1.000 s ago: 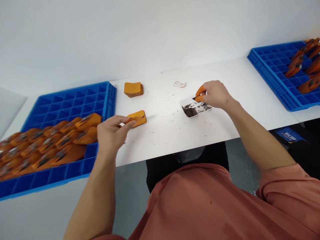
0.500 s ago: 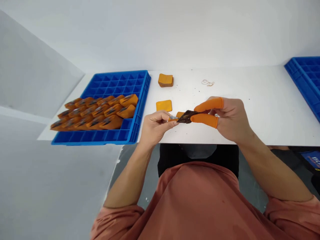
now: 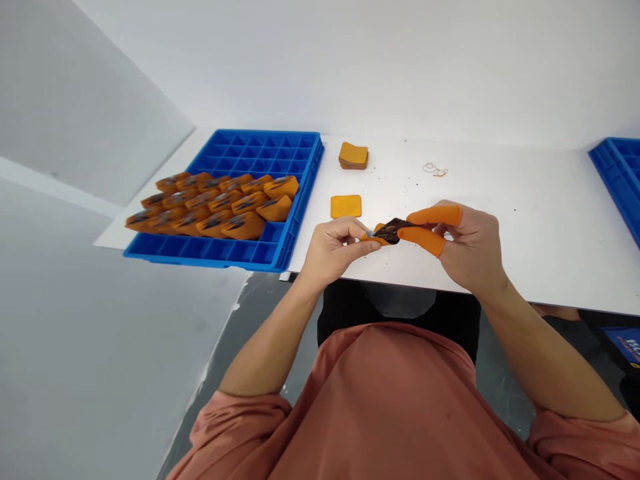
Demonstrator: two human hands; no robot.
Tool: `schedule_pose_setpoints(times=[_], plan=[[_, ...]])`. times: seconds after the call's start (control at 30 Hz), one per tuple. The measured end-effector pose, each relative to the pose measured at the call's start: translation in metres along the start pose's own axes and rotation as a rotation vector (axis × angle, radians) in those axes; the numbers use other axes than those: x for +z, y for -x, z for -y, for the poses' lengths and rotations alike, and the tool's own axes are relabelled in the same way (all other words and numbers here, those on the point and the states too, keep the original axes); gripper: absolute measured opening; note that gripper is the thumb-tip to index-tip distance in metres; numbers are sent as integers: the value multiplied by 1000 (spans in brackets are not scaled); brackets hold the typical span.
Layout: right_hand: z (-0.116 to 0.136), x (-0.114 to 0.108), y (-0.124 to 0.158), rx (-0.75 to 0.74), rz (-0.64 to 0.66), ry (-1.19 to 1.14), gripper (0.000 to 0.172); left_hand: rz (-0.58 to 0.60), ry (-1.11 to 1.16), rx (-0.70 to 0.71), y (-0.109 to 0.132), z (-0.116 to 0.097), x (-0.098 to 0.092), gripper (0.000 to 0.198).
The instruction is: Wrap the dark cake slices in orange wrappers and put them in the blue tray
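My left hand [image 3: 334,248] pinches a small orange pouch [image 3: 372,235] above the near edge of the white table [image 3: 525,220]. My right hand [image 3: 465,241], with orange finger cots on thumb and forefinger, pinches a dark clump [image 3: 393,230] at the pouch's mouth. The two hands meet at the pouch. A single flat orange pouch [image 3: 345,206] lies on the table just beyond my left hand, and a small stack of orange pouches [image 3: 353,155] sits farther back.
A blue compartment tray [image 3: 250,193] on the left holds several filled orange pouches [image 3: 220,203]. Another blue tray [image 3: 617,180] shows at the right edge. A rubber band [image 3: 434,169] and dark crumbs lie on the table. A white wall rises behind.
My right hand brought a dark clump from the table's middle to the pouch that my left hand lifted; both hands now meet near the table edge. The camera swung left.
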State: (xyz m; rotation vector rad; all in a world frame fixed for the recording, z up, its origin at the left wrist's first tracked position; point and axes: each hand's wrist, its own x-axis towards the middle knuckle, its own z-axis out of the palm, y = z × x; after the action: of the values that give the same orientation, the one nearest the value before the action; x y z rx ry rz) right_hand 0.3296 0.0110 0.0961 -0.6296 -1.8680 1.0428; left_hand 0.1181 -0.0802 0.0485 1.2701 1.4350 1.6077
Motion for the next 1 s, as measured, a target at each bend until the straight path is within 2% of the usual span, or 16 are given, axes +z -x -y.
schedule_pose_setpoints(times=[0.13,0.33,0.43,0.57,0.67,0.87,1.0], plan=[[-1,0,1,-37,-26,46,8,5,-16,46,0,3,-1,36],[-4,3,2,39,-41,48,25,33,-48,97,-1,2,-1,33],[-4,3,3,8,-62,75,20,38,-46,97,-2,2,-1,31],[-3,1,3,-83,-37,149,5,51,-56,99,-1,2,-1,29],[-4,-1,2,-131,-30,154,6,53,-52,114,-2,4,-2,27],[-8,-2,1,-45,-10,175,7,33,-67,142,-2,6,-2,28],[-6,-4,1,-77,13,190,4,25,-78,174,-1,7,-1,27]])
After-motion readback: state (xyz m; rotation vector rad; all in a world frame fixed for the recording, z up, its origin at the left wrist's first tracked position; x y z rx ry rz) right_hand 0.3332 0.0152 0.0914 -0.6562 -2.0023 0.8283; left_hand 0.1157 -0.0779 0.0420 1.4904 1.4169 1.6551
